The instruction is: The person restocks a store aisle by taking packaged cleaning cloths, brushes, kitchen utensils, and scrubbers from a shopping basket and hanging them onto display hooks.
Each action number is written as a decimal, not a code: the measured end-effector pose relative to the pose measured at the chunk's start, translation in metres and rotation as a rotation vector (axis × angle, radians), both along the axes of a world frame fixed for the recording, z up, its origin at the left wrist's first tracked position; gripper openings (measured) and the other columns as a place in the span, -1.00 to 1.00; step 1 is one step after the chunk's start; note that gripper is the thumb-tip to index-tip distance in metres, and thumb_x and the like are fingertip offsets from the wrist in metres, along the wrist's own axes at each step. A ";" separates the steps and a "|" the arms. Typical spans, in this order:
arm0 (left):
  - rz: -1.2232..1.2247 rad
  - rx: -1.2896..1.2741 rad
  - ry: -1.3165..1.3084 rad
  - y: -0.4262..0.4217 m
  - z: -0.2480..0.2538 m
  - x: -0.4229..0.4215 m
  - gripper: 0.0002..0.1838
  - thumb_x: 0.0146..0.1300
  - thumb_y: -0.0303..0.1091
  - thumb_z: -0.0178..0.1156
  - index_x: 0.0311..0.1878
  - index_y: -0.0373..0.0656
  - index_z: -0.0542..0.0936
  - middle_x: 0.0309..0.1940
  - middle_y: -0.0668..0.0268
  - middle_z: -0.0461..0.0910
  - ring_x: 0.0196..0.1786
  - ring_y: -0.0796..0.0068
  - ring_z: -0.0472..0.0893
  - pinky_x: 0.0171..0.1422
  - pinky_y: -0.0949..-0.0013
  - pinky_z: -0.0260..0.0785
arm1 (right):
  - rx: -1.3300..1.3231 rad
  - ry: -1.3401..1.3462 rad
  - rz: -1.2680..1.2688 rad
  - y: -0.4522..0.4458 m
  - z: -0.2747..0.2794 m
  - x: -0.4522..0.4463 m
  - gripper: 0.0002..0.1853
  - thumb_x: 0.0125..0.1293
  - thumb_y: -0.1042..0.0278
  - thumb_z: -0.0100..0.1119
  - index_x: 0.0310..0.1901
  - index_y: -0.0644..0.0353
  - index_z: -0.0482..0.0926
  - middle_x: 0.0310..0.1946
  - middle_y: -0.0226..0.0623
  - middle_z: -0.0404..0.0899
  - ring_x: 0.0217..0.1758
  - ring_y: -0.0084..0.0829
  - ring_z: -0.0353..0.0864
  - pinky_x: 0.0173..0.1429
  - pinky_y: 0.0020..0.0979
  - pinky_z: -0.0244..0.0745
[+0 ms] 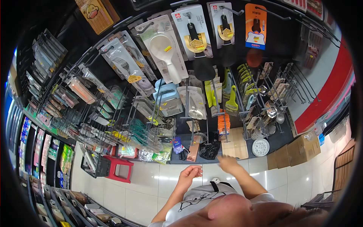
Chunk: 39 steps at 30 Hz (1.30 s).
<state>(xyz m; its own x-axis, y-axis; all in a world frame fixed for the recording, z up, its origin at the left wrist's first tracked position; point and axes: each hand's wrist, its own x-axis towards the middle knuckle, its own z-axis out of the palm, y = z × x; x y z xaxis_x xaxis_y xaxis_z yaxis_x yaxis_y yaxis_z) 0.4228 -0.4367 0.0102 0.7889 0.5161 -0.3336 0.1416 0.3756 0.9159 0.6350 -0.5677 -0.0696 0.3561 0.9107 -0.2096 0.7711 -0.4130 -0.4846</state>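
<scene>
My left hand (190, 173) is held in front of my body with its fingers curled in. Whatever it may hold is too small to make out. My right hand (229, 165) reaches forward, smeared by motion, so its fingers do not show clearly. Just beyond it, on the low shelf, lie a black plastic bag (209, 151) and a wooden cutting board (235, 143). A round white drain-like disc (260, 147) is to the right of the board. Between the bag and the hanging tools stands a pinkish-brown packet (193, 152).
Metal hooks carry a carded white ladle (162, 47), a carded fork (123, 65), a blue-handled grater (166, 96) and green-handled tools (231, 99). A red stool (119, 170) and black basket (95, 165) stand on the left floor; cardboard boxes (303, 148) are at the right.
</scene>
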 end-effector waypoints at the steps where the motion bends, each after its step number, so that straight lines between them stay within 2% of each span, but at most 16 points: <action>1: -0.016 0.004 -0.007 0.002 0.000 -0.004 -0.76 0.50 -0.33 0.04 0.03 -0.27 0.58 -0.18 0.27 0.65 -0.19 0.53 0.62 0.05 0.41 0.50 | -0.294 -0.273 0.091 -0.018 -0.040 -0.008 -0.53 0.25 0.09 0.28 0.11 0.19 0.55 -0.01 -0.05 0.66 0.04 -0.01 0.64 0.09 -0.11 0.53; 4: -0.066 0.030 -0.045 0.010 -0.002 -0.023 -0.75 0.50 -0.33 0.04 0.05 -0.27 0.58 -0.17 0.27 0.65 -0.17 0.52 0.62 0.06 0.41 0.49 | -0.623 0.102 0.230 -0.045 -0.050 -0.027 -0.48 0.23 0.06 0.29 0.14 0.17 0.53 0.05 -0.02 0.62 0.11 -0.01 0.60 0.15 -0.13 0.51; 11: -0.098 0.101 -0.033 0.028 0.015 -0.118 -0.75 0.48 -0.33 0.06 0.06 -0.29 0.58 -0.13 0.24 0.66 -0.13 0.48 0.64 0.05 0.41 0.49 | -0.486 -0.021 0.010 0.000 -0.039 -0.099 -0.52 0.21 0.07 0.31 0.08 0.17 0.55 0.02 0.02 0.63 0.10 0.00 0.62 0.12 -0.07 0.53; 18: 0.215 0.173 0.044 0.054 -0.001 -0.275 -0.78 0.46 -0.39 0.05 0.01 -0.29 0.60 -0.16 0.19 0.68 -0.16 0.47 0.66 0.02 0.41 0.49 | -0.116 0.096 0.173 0.121 -0.012 -0.241 -0.67 0.23 0.19 0.21 -0.02 0.14 0.61 -0.02 0.01 0.64 0.10 -0.03 0.62 0.11 -0.02 0.50; 21: 0.355 0.186 0.067 0.057 -0.008 -0.338 -0.78 0.46 -0.39 0.06 -0.01 -0.30 0.60 -0.16 0.18 0.68 -0.16 0.45 0.66 0.00 0.39 0.50 | -0.019 0.292 0.254 0.154 -0.074 -0.276 -0.63 0.24 0.13 0.25 0.02 0.12 0.60 -0.09 -0.02 0.67 0.04 -0.03 0.65 0.05 -0.10 0.54; 24: 0.462 0.147 0.080 0.054 -0.017 -0.387 -0.79 0.45 -0.38 0.07 -0.03 -0.31 0.60 -0.20 0.18 0.67 -0.21 0.46 0.65 0.00 0.39 0.52 | -0.208 0.118 0.001 0.143 -0.188 -0.271 -0.70 0.21 0.20 0.19 -0.08 0.13 0.68 -0.10 -0.01 0.68 -0.02 -0.05 0.67 0.05 -0.12 0.54; 25: 0.527 0.116 0.077 0.054 -0.020 -0.402 -0.78 0.45 -0.38 0.07 -0.03 -0.31 0.60 -0.21 0.19 0.67 -0.23 0.46 0.65 0.01 0.39 0.52 | -0.312 0.048 -0.010 0.124 -0.260 -0.255 -0.72 0.19 0.23 0.17 -0.11 0.12 0.70 -0.10 -0.01 0.68 -0.03 -0.06 0.67 0.05 -0.12 0.54; 26: 0.537 0.109 0.073 0.054 -0.024 -0.414 -0.78 0.45 -0.38 0.07 -0.03 -0.31 0.60 -0.21 0.19 0.67 -0.23 0.46 0.65 0.01 0.39 0.52 | -0.416 -0.021 0.046 0.103 -0.401 -0.230 -0.76 0.20 0.30 0.15 -0.16 0.16 0.71 -0.04 -0.03 0.66 0.02 -0.09 0.66 0.13 -0.08 0.52; 28: 0.611 0.037 0.099 0.059 -0.030 -0.436 -0.79 0.45 -0.38 0.07 -0.03 -0.31 0.60 -0.22 0.20 0.66 -0.26 0.48 0.64 0.00 0.40 0.53 | -0.460 -0.208 0.292 0.012 -0.390 -0.216 -0.77 0.20 0.28 0.15 -0.21 0.11 0.75 -0.06 -0.04 0.67 0.07 -0.03 0.63 0.15 -0.04 0.51; 29: 0.628 0.032 0.096 0.065 -0.034 -0.446 -0.79 0.45 -0.38 0.07 -0.03 -0.31 0.60 -0.22 0.20 0.66 -0.26 0.48 0.64 0.00 0.40 0.53 | -0.551 -0.080 0.042 -0.005 -0.436 -0.208 -0.77 0.23 0.29 0.14 -0.19 0.09 0.75 -0.06 -0.04 0.67 0.08 0.00 0.61 0.14 -0.02 0.51; 31: 0.696 0.019 0.101 0.077 -0.046 -0.463 -0.78 0.45 -0.38 0.07 -0.02 -0.32 0.60 -0.22 0.20 0.66 -0.23 0.47 0.64 0.00 0.40 0.54 | -0.664 0.027 -0.226 -0.034 -0.409 -0.213 -0.77 0.22 0.33 0.13 -0.17 0.10 0.74 -0.04 -0.04 0.66 0.09 -0.01 0.61 0.13 -0.10 0.55; 32: 0.732 -0.001 0.103 0.086 -0.049 -0.466 -0.78 0.45 -0.38 0.07 -0.02 -0.32 0.60 -0.22 0.20 0.66 -0.23 0.47 0.64 0.00 0.40 0.54 | -0.763 -0.080 0.354 -0.038 -0.340 -0.214 -0.76 0.20 0.36 0.13 -0.16 0.14 0.73 -0.02 -0.03 0.64 0.12 -0.05 0.61 0.12 -0.14 0.56; 33: 0.738 0.022 0.101 0.098 -0.048 -0.467 -0.77 0.45 -0.37 0.08 -0.01 -0.32 0.60 -0.21 0.20 0.66 -0.22 0.47 0.65 -0.01 0.41 0.54 | -0.750 -0.052 0.117 -0.036 -0.362 -0.221 -0.78 0.20 0.37 0.15 -0.17 0.16 0.72 0.01 -0.03 0.62 0.11 -0.08 0.61 0.10 -0.15 0.57; 34: 0.765 0.041 0.110 0.108 -0.047 -0.469 -0.77 0.45 -0.36 0.09 -0.01 -0.32 0.60 -0.20 0.20 0.66 -0.21 0.47 0.65 -0.02 0.41 0.54 | -1.016 0.370 -0.262 0.000 -0.279 -0.233 -0.78 0.23 0.35 0.14 -0.21 0.27 0.70 -0.09 -0.02 0.68 -0.05 -0.10 0.70 0.03 -0.16 0.59; 35: 0.740 0.046 0.106 0.119 -0.049 -0.470 -0.76 0.44 -0.36 0.10 -0.01 -0.32 0.60 -0.19 0.20 0.67 -0.19 0.47 0.65 -0.01 0.42 0.53 | -1.011 0.425 -0.427 0.015 -0.279 -0.242 -0.74 0.30 0.30 0.10 -0.27 0.36 0.66 -0.26 -0.02 0.72 -0.26 -0.13 0.75 -0.06 -0.13 0.62; 39: 0.634 0.104 0.025 0.185 -0.048 -0.489 -0.76 0.46 -0.35 0.10 0.02 -0.31 0.58 -0.16 0.25 0.65 -0.13 0.50 0.63 0.04 0.45 0.48 | -1.076 0.561 -0.450 0.133 -0.272 -0.284 -0.73 0.37 0.32 0.00 -0.28 0.38 0.58 -0.41 0.02 0.71 -0.49 -0.19 0.72 -0.38 -0.15 0.62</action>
